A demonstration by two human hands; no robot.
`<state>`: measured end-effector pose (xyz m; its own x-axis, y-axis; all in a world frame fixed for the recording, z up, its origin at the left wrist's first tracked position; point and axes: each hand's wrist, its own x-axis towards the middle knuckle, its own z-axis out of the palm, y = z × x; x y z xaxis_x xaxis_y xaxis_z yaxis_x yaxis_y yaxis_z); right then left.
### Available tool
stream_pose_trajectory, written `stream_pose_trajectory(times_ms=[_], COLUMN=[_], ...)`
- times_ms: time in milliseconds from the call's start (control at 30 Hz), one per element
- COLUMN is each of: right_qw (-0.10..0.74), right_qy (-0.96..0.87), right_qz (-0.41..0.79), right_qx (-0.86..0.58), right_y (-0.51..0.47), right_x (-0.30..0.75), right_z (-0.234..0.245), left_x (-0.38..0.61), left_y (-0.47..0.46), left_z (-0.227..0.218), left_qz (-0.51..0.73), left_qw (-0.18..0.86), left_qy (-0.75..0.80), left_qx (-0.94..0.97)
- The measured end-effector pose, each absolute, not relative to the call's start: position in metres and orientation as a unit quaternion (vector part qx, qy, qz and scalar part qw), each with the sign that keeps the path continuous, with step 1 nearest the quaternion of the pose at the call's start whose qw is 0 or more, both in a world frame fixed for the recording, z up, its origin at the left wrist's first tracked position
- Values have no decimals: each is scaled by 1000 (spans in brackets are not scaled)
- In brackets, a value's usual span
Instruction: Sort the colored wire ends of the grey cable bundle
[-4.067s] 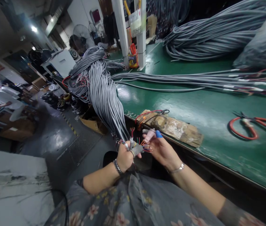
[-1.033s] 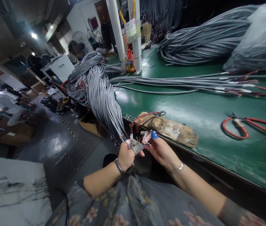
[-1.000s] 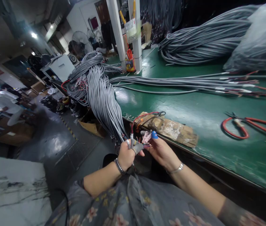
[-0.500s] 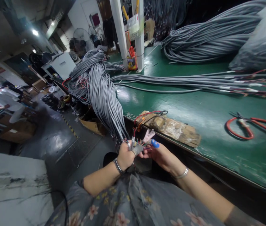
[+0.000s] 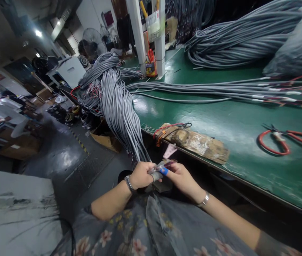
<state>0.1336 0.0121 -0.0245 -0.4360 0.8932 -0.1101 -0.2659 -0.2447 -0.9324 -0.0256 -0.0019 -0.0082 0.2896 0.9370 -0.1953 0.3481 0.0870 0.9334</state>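
Note:
My left hand point(image 5: 141, 175) is closed around the end of a grey cable, low in front of my body and just off the bench edge. Against it, my right hand point(image 5: 182, 178) pinches the thin coloured wires point(image 5: 169, 163) at that cable end, its thumb wrapped in blue tape. Both hands nearly touch, and the fingers partly hide the wires. A thick bundle of grey cables point(image 5: 119, 103) hangs over the bench edge down to my left hand. Just beyond my fingers is a pale pink flat piece point(image 5: 169, 151).
On the green bench point(image 5: 207, 117) lies a worn wooden board point(image 5: 204, 145) with red and black leads. Red-handled pliers point(image 5: 275, 137) rest to the right. More grey cables point(image 5: 193, 87) with stripped ends stretch behind, near a white post point(image 5: 160, 53). A carton point(image 5: 104, 140) stands below.
My right hand has closed in on the cable end, its taped thumb dropping onto the wires. Red wires that stood up beside my left hand no longer show there.

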Motion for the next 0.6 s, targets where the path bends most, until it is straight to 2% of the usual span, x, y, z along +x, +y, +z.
stream_pose_trajectory(times_ms=[67,200,433,600], right_qw=[403,438,477,465], right_qy=[-482,-470,-328,-272], right_qz=[701,689,732,772], right_qx=[-339,-336,-360,-337], right_y=[12,10,9,30], right_x=[136,140,149,146], right_z=[-25,-29,-55,-46], left_x=[-28,-28,-22,-7], left_y=[-1,-1,-1,5], left_z=[-12,-13,-2,11], left_qz=[274,332,419,405], left_qw=[527,529,531,556], left_qy=[524,524,530,531], left_qx=[611,579,511,495])
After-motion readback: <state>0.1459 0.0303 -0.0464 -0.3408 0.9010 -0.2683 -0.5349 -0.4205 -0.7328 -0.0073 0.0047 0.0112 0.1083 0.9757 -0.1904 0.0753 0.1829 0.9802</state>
